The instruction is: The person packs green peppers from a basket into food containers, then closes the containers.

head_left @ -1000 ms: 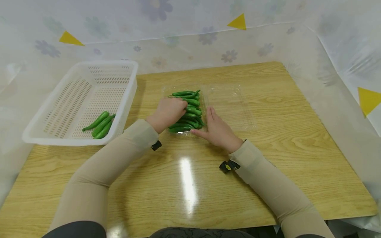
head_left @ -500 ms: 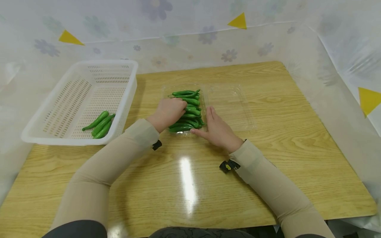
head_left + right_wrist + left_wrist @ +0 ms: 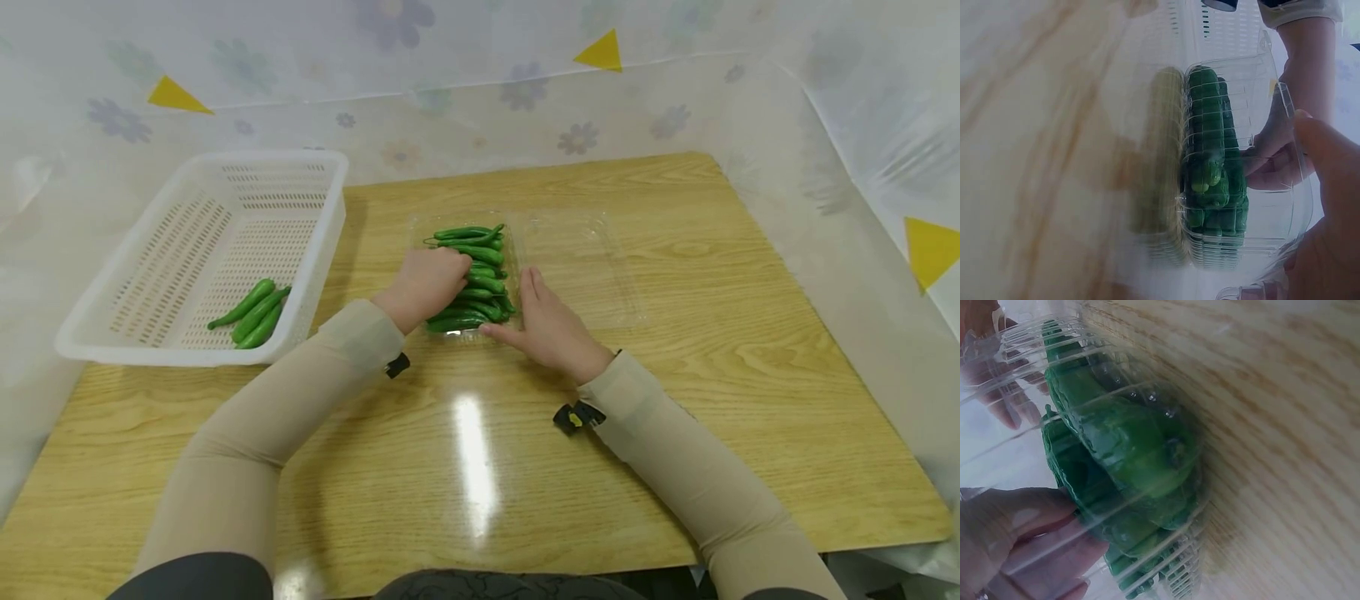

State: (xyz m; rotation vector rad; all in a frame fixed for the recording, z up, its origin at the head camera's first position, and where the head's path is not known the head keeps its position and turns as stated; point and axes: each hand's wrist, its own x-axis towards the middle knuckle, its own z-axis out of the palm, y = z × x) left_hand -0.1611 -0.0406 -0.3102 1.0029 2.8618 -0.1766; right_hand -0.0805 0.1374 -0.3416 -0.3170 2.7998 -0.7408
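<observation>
Long green peppers (image 3: 482, 253) lie side by side in a clear plastic clamshell box (image 3: 422, 223) at the middle of the table. From the left, my left hand (image 3: 427, 283) reaches over them with curled fingers. In the left wrist view, its thumb and fingers (image 3: 1063, 559) pinch at a pepper (image 3: 1138, 447) seen through the box wall; the fingertips are partly hidden. My right hand (image 3: 553, 333) rests along the box's right side, fingers straight and thumb spread to the near corner. In the right wrist view, its thumb (image 3: 1329, 150) lies at the box's rim.
A white perforated basket (image 3: 337, 179) stands on the left of the wooden table (image 3: 675, 433), with 3 green peppers (image 3: 257, 312) in its near right corner. The box's transparent lid (image 3: 577, 267) lies folded open to the right. Flower-patterned sheeting (image 3: 480, 125) borders the table.
Both hands keep almost the same place over and beside the box. Peppers in the box and basket show no visible shift.
</observation>
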